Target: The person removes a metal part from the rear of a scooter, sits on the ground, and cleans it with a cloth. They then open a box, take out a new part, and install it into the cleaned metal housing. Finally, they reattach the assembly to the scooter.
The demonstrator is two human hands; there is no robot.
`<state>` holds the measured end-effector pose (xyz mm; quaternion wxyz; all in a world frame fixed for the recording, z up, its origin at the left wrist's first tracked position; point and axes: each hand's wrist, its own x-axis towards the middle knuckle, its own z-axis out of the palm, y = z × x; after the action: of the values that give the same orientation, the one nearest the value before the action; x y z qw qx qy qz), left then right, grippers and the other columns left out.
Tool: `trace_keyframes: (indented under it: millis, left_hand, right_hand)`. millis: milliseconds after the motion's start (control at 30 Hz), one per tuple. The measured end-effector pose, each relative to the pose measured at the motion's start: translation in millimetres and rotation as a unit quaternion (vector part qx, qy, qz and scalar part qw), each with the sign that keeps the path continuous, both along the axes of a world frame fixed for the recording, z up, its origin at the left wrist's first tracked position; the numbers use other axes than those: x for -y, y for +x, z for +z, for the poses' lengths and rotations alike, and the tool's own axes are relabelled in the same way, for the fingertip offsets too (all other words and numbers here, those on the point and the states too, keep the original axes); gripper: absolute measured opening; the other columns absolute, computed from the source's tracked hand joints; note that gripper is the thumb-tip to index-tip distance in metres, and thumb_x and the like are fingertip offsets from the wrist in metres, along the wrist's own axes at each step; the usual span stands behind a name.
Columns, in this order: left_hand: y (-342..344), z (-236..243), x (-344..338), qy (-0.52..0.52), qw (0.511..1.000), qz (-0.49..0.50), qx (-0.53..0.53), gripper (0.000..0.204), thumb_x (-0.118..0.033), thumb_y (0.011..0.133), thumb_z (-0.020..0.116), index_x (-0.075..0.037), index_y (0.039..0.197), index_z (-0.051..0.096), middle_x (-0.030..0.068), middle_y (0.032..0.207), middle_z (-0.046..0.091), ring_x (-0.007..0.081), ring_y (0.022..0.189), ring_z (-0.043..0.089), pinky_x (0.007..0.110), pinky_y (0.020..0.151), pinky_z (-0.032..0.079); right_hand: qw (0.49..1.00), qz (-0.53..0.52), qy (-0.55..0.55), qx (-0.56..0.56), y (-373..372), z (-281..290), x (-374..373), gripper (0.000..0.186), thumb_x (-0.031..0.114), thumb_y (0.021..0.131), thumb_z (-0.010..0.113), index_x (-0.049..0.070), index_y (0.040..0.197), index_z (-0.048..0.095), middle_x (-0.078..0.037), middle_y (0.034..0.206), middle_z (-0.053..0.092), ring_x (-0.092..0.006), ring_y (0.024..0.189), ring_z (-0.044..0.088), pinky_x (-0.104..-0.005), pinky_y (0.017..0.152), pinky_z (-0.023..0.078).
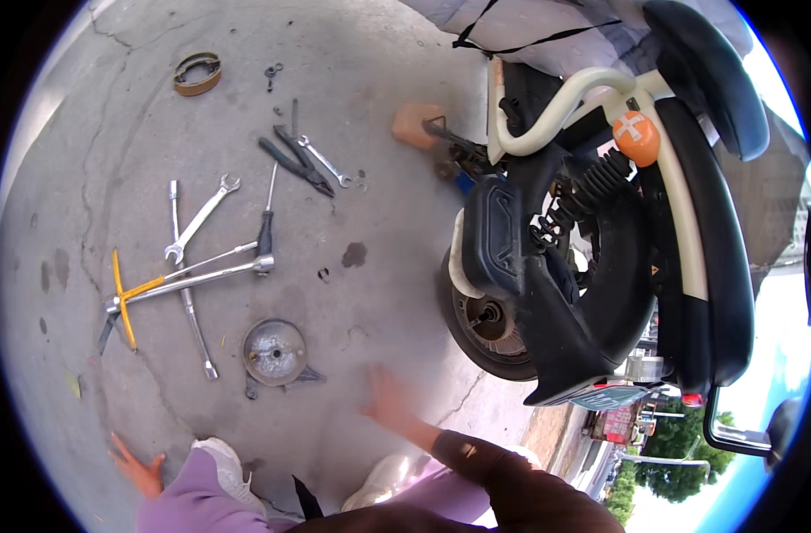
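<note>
My left hand (139,469) is low at the left beside my knee, fingers spread and nothing in them. My right hand (389,397), blurred by motion, reaches over the concrete with the thumb apart and no object seen in it. Nearest to it is a round metal brake plate (277,352) with a short lever arm, lying on the ground to its left. Right of that hand stands a scooter (565,293). An axle end shows at the centre of the scooter's wheel hub (490,318).
Left on the ground lie an open-ended wrench (201,218), a yellow-handled socket wrench (147,287), a long socket bar (189,311), a screwdriver (266,229), pliers (299,164) and a smaller wrench (323,160). Farther off are brake shoes (197,87), small hardware (271,76) and an orange block (416,124).
</note>
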<state>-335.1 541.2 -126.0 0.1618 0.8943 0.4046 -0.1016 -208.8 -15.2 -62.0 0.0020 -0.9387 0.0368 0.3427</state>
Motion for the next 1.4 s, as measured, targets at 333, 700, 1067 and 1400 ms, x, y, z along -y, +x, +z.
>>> trace_keyframes:
  millis: [333, 700, 1067, 1400]
  left_hand:
    - [16.3, 10.7, -0.6, -0.009, 0.993, 0.075, -0.088, 0.131, -0.005, 0.045, 0.087, -0.032, 0.150, 0.012, 0.0353, 0.148, 0.012, 0.0528, 0.134, 0.021, 0.052, 0.109, 0.027]
    - [28.8, 27.2, 4.8, -0.035, 0.983, 0.107, -0.147, 0.133, -0.016, 0.046, 0.091, -0.034, 0.149, 0.009, 0.0282, 0.151, 0.010, 0.0476, 0.137, 0.020, 0.048, 0.106, 0.035]
    - [0.0, 21.2, -31.0, -0.178, 0.978, 0.091, -0.050, 0.107, -0.021, 0.071, 0.080, -0.021, 0.151, 0.009, 0.0269, 0.150, 0.019, 0.0415, 0.139, 0.021, 0.048, 0.110, 0.027]
    - [63.1, 409.6, 175.9, -0.749, 0.522, 0.387, 0.131, 0.076, -0.012, 0.091, 0.052, -0.015, 0.151, 0.005, 0.0224, 0.151, 0.022, 0.0351, 0.142, 0.017, 0.051, 0.111, 0.022]
  right_hand:
    - [0.982, -0.182, -0.015, 0.051, -17.9, -56.0, -57.9, 0.128, 0.048, 0.059, 0.083, -0.002, 0.146, 0.004, -0.034, 0.149, -0.001, -0.0562, 0.135, 0.009, -0.0571, 0.109, 0.025]
    - [0.993, -0.112, -0.017, 0.045, 5.7, -20.0, -70.8, 0.127, 0.049, 0.061, 0.082, -0.010, 0.144, 0.006, -0.035, 0.148, 0.004, -0.0543, 0.136, 0.008, -0.0576, 0.111, 0.018]
    - [0.982, -0.185, 0.028, -0.032, 29.4, -12.3, -88.0, 0.101, 0.027, 0.074, 0.076, -0.005, 0.145, 0.011, -0.034, 0.148, 0.011, -0.0486, 0.136, 0.019, -0.0485, 0.111, 0.026]
    - [0.991, -0.104, 0.085, 0.005, 61.0, -0.7, -163.9, 0.067, 0.019, 0.074, 0.072, -0.003, 0.131, 0.043, -0.028, 0.123, 0.050, -0.0398, 0.113, 0.051, -0.0448, 0.091, 0.044]
